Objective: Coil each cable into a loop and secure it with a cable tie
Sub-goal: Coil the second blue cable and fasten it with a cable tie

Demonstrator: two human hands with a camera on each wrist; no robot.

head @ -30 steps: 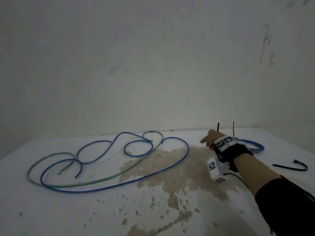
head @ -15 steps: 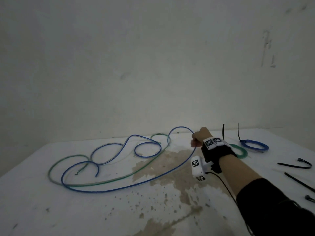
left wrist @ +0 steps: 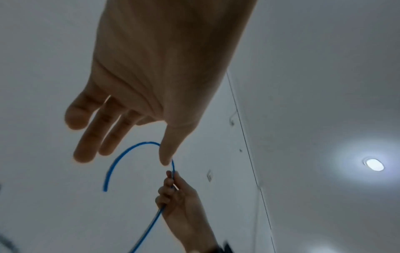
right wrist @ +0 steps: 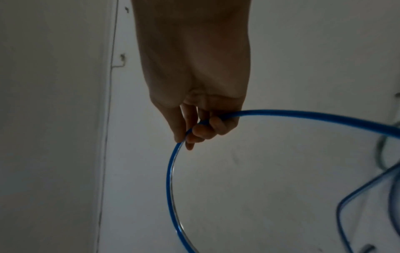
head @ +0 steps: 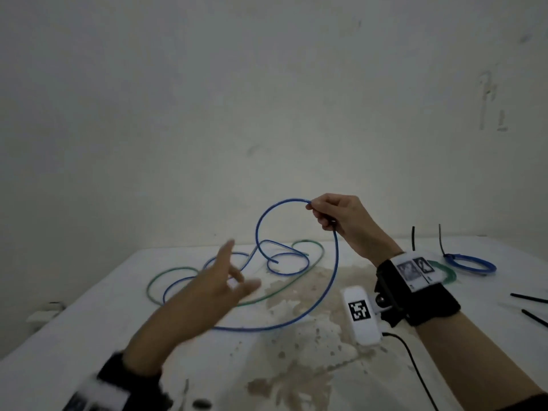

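My right hand (head: 318, 213) is raised above the table and pinches a long blue cable (head: 334, 280) near one end. The free end curls up and left in an arc (head: 261, 221); the rest of it trails down onto the table. The pinch shows in the right wrist view, fingers (right wrist: 203, 131) curled round the cable (right wrist: 171, 171). My left hand (head: 225, 280) hovers lower left with fingers spread and holds nothing; its fingers (left wrist: 86, 145) are straight beside the cable (left wrist: 121, 157). A loose green cable (head: 178, 272) lies on the table.
The white table (head: 89, 336) has a brown stain (head: 296, 292) in its middle. At the right lie a coiled blue cable (head: 471, 264) and a coiled green cable (head: 447, 275), each with an upright black tie. Loose black ties (head: 530, 298) lie at the right edge.
My right hand has lifted the blue cable off the table, pulling its end up into an arc. My left hand has come into view, reaching towards the cable.
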